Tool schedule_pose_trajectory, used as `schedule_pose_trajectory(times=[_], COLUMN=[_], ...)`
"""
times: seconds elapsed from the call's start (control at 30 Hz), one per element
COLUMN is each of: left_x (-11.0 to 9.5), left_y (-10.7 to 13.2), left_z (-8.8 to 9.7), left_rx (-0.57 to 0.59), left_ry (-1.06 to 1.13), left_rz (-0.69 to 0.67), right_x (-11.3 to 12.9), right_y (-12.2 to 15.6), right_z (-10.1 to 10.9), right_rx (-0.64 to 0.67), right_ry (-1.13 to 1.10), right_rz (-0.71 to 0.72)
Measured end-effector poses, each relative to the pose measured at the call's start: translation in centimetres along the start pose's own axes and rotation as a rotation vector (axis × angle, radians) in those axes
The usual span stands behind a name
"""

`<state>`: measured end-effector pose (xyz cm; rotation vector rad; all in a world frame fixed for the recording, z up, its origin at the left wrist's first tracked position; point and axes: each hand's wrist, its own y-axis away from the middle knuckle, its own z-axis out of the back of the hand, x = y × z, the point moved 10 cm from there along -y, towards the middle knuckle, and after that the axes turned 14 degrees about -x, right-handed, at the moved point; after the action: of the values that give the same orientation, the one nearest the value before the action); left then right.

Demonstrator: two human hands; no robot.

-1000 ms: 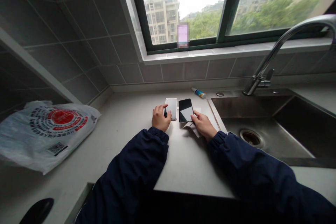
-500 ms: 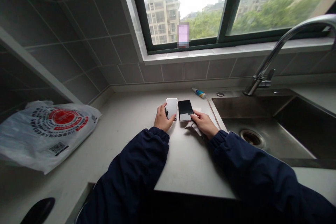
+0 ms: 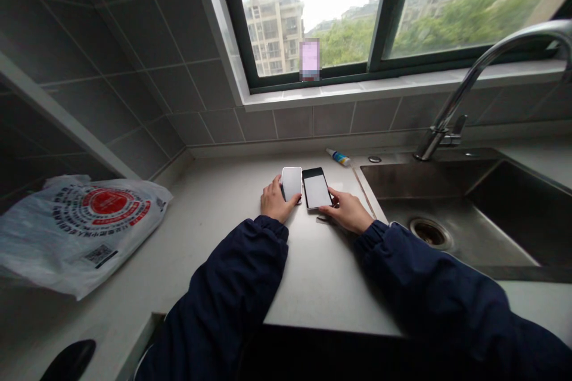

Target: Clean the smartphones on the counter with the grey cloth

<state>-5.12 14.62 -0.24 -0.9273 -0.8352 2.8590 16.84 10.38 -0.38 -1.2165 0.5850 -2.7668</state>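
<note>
My left hand [image 3: 276,200] grips a flat, phone-like slab with a pale rim [image 3: 292,183] by its sides, thumb at the lower right corner and fingers along the left edge. Just right of it lies a dark-rimmed, phone-like slab [image 3: 317,189], its glossy face mostly bright with a dark band at the top. My right hand [image 3: 348,209] is closed on that one's lower right corner, thumb along the bottom edge. The two slabs are side by side, nearly touching. A small thin piece [image 3: 322,219] shows under the right hand; its kind is unclear.
A glue-like tube [image 3: 338,157] lies behind the slabs on the white countertop [image 3: 223,202]. To the right are a steel sink [image 3: 424,190] and a curved tap [image 3: 462,86]. A white plastic bag [image 3: 84,220] sits at left. The window [image 3: 313,18] is ahead.
The dark-rimmed slab's face has gone from mostly dark to mostly bright. My right thumb has shifted down to its bottom edge. The pale crumpled sheet under that hand is now mostly out of sight.
</note>
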Motion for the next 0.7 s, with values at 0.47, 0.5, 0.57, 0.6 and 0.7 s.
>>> schedule_pose_trajectory(times=[0.47,0.5,0.57,0.6,0.7], left_x=[1.3,1.6,2.1,2.3,2.4], left_y=[-1.6,-1.7,-1.8,-1.9,-1.9], left_z=[-0.7,-0.7,-0.7,-0.7,-0.8], left_rx=[0.078,0.080,0.073,0.070,0.074], left_ry=[-0.072,-0.050,0.019,0.063,0.146], left_rz=[0.163,0.185,0.242,0.268,0.311], right_x=[0.4,0.4,0.3,0.3,0.1], right_y=[0.3,0.4,0.4,0.5,0.6], right_z=[-0.4,-0.5,-0.6,-0.6,-0.6], right_rx=[0.051,0.055,0.061,0.063,0.067], right_ry=[0.125,0.129,0.138,0.144,0.159], right_rz=[0.071,0.070,0.070,0.069,0.066])
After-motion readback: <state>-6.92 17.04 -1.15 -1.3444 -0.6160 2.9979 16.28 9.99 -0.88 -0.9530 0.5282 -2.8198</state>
